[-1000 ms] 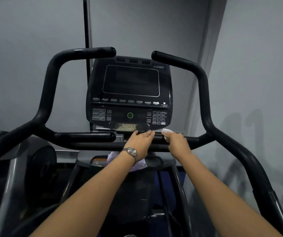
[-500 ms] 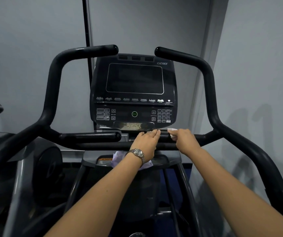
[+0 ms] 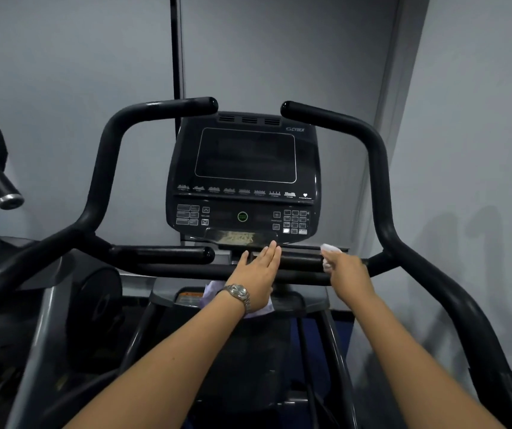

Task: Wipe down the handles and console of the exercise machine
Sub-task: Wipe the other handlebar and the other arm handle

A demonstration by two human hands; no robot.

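Observation:
The black console [image 3: 245,156] with its dark screen and keypads sits between two tall curved handles [image 3: 102,168] [image 3: 378,168]. Below it run two short inner grips, the left one [image 3: 161,253] bare. My left hand [image 3: 257,274], with a wristwatch, lies flat with straight fingers over the right inner grip [image 3: 301,260]. My right hand [image 3: 347,270] is closed around a white wipe [image 3: 330,249], pressed on that grip's right end. A pale purple cloth [image 3: 212,292] shows under my left wrist; whether I hold it is unclear.
Another machine's chrome-tipped handle [image 3: 6,196] juts in at the left. Grey walls [image 3: 465,150] stand close behind and to the right. Long black side rails [image 3: 465,320] slope down toward me on both sides. A dark vertical post [image 3: 175,51] rises behind the console.
My left fingers, curled over the right inner grip before, are straight and flat. My right hand with the wipe has slid a little to the right along that grip.

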